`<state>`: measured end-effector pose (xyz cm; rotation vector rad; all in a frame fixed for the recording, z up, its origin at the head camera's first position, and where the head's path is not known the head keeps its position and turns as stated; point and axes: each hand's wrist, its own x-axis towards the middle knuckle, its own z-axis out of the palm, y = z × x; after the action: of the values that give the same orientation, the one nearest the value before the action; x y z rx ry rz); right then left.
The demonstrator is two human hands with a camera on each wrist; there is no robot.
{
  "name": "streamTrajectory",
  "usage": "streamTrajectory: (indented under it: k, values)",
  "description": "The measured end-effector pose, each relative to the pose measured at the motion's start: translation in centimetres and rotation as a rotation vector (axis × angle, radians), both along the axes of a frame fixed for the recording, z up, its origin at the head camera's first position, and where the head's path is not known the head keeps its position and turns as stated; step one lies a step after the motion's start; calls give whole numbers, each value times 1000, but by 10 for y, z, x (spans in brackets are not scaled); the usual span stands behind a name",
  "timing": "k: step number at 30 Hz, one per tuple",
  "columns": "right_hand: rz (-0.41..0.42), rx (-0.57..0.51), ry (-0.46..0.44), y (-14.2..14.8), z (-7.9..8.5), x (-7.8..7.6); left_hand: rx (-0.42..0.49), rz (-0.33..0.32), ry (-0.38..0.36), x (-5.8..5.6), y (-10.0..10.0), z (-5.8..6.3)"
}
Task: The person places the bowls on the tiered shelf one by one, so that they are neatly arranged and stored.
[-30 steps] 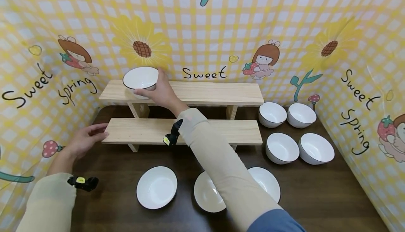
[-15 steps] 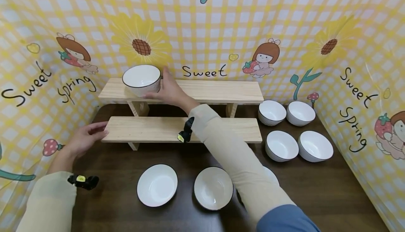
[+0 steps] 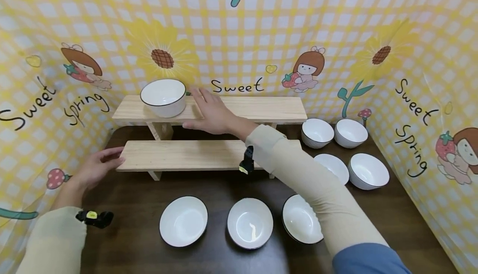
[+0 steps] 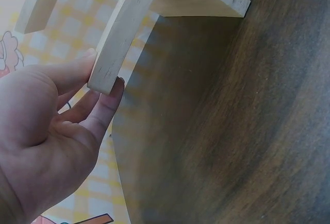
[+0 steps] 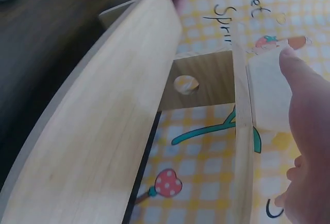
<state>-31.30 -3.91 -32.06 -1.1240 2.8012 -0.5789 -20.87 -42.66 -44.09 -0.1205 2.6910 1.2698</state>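
A white bowl with a dark rim (image 3: 164, 95) stands upright at the left part of the upper board (image 3: 257, 108) of a two-tier wooden shelf. Just right of that bowl is my right hand (image 3: 216, 114), fingers spread and relaxed, with a small gap between them. The right wrist view shows the same hand (image 5: 309, 116) holding nothing beside the pale bowl. My left hand (image 3: 93, 169) pinches the left end of the lower board (image 3: 179, 155). In the left wrist view its thumb (image 4: 77, 72) lies on one face of the board and fingertips reach the other.
Three white bowls stand in a front row on the dark table (image 3: 130, 232): left (image 3: 184, 221), middle (image 3: 250, 223) and right (image 3: 300, 220), the last partly behind my right sleeve. Several more bowls (image 3: 369, 171) stand right of the shelf. Checked cloth (image 3: 239, 37) encloses the back and sides.
My right hand has let go of the bowl on the upper board and drawn away to the right, its fingers opening. The left hand keeps its hold on the lower board.
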Motion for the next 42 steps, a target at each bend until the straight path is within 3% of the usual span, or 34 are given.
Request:
streamTrajectory:
  k: [7, 19, 33, 42]
  values:
    - [84, 170, 106, 36, 2, 19, -21, -16, 9, 0, -2, 0]
    - [191, 293, 178, 98, -11, 56, -27, -11, -17, -1, -5, -3]
    - [253, 267, 196, 161, -21, 84, -28, -19, 0, -3, -5, -4]
    - [244, 235, 163, 203, -27, 109, -22, -17, 9, -4, -5, -7]
